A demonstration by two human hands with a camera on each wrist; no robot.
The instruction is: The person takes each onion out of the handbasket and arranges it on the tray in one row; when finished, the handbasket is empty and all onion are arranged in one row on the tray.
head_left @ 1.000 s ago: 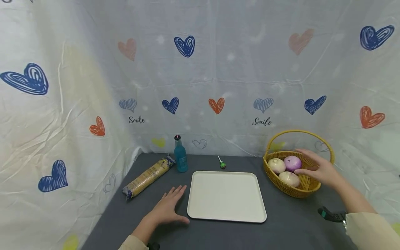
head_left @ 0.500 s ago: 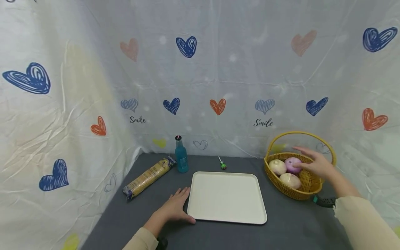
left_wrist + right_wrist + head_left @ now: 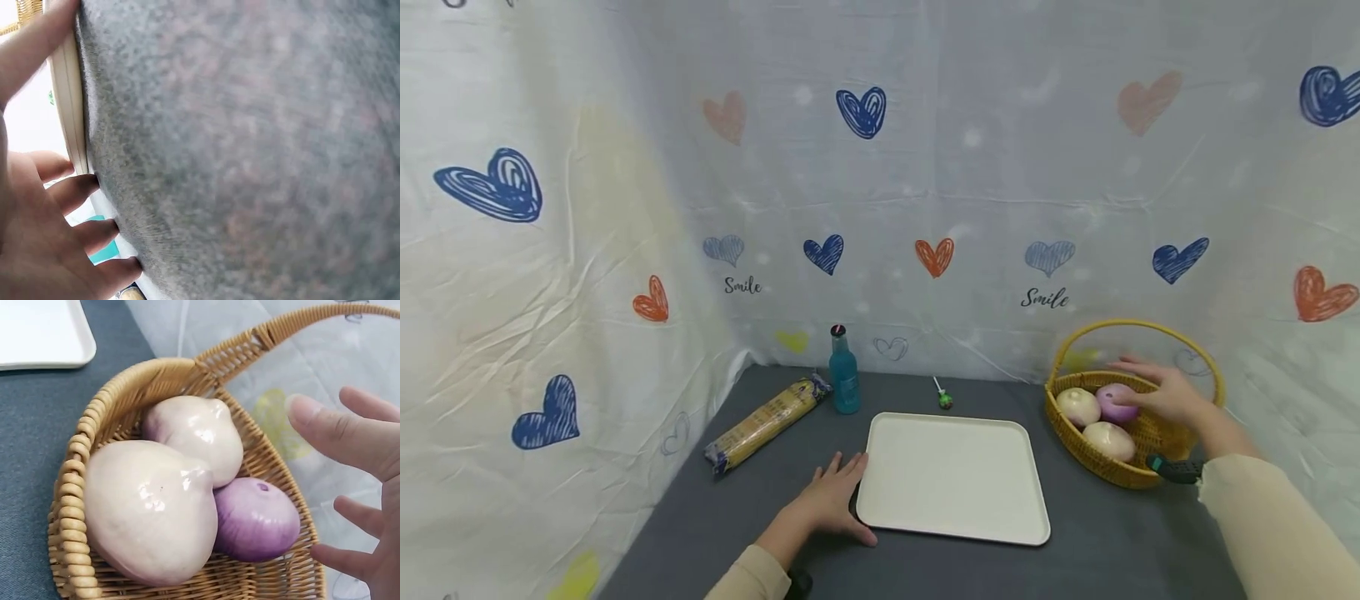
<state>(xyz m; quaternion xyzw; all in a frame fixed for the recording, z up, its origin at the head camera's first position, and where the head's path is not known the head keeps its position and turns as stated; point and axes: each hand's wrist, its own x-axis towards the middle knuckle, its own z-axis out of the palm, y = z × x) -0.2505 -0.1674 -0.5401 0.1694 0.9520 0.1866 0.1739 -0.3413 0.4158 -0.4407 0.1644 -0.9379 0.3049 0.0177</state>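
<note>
In the head view my left hand [image 3: 829, 500] is at the near left corner of a white rectangular tray [image 3: 953, 479], fingers spread. The left wrist view has its fingertips on the grey tabletop beside the tray's rim [image 3: 67, 100]. My right hand [image 3: 1174, 398] hovers over the right side of a yellow wicker basket [image 3: 1073, 452], thumb and fingers apart, holding nothing. Inside the basket lie a purple onion [image 3: 257, 520] and two pale, glossy onion-shaped bulbs, a larger one [image 3: 150, 512] and another one [image 3: 200, 437]. The right thumb is nearest the purple onion in the head view.
A long yellow packet [image 3: 767, 423] lies at the table's left, near an upright blue bottle [image 3: 845, 375]. Behind the tray lies a green lollipop [image 3: 944, 400]. The basket's tall handle [image 3: 1138, 323] arches above it. A heart-printed white curtain [image 3: 880, 183] surrounds the table.
My left hand has moved right, up to the tray's left edge. My right hand has shifted slightly over the basket, its thumb now closer to the purple onion. The head view has turned slightly left.
</note>
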